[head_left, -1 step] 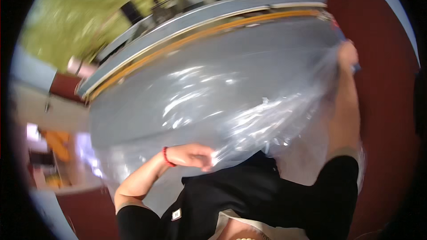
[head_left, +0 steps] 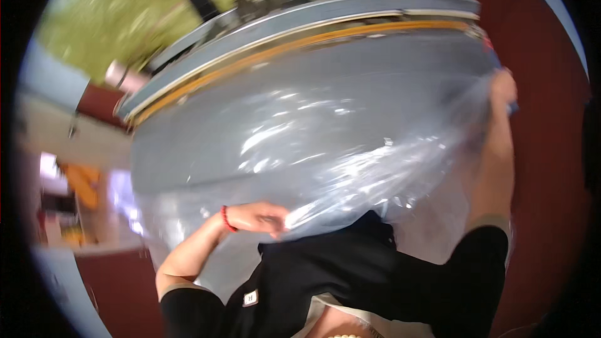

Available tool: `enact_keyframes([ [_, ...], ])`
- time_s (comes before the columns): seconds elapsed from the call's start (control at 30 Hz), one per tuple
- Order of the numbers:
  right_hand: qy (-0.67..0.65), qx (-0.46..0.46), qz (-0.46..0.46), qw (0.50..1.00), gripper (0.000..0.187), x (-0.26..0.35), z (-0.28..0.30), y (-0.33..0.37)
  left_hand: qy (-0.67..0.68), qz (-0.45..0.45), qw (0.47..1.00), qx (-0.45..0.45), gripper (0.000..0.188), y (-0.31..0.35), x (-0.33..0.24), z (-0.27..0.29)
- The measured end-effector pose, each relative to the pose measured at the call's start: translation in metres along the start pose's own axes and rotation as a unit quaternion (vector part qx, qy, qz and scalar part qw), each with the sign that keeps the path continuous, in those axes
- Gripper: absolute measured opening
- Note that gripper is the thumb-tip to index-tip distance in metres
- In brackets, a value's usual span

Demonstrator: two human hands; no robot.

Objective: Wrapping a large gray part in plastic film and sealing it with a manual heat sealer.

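A large sheet of clear plastic film lies over a grey work surface and hangs toward my body in shiny folds. My left hand, with a red bead bracelet at the wrist, is closed on the film's near edge, thumb and fingers pinching it. Stretched far out, my right hand is closed on the gathered film at the surface's right end. Creases run across the film between the two hands. Something blue and red shows beside my right hand, too blurred to name.
Along the far side runs a long grey metal bar with an orange strip below it. Yellow-green plastic sheeting lies beyond. A pink roll sits at the bar's left end. Red-brown floor shows on the right.
The view has shifted a little, moving the bar and surface right and slightly down. My left hand has drawn slightly left with the film edge; my right hand keeps its hold.
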State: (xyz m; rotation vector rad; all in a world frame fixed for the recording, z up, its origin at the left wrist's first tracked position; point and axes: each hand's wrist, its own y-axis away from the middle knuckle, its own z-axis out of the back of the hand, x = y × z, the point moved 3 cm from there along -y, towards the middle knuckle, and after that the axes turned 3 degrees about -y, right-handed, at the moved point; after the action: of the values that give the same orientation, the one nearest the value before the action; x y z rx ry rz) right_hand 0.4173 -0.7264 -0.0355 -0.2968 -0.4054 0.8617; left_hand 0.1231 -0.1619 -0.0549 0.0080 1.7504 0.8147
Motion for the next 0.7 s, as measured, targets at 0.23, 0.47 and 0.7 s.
enact_keyframes([
  [0.23, 0.006, 0.014, 0.021, 1.000, 0.035, -0.026, -0.043, -0.027, -0.268, 0.293, 0.800, -0.449, 0.016, 0.342, 0.122, 0.066],
  [0.47, 0.037, 0.037, 0.001, 0.999, 0.034, -0.026, -0.027, -0.024, -0.500, -0.071, 0.240, -0.829, 0.017, 0.279, -0.035, 0.073],
  [0.7, 0.040, 0.053, 0.006, 0.998, 0.036, -0.019, -0.036, -0.027, -0.469, 0.102, 0.589, -0.650, 0.045, 0.197, 0.085, 0.170],
])
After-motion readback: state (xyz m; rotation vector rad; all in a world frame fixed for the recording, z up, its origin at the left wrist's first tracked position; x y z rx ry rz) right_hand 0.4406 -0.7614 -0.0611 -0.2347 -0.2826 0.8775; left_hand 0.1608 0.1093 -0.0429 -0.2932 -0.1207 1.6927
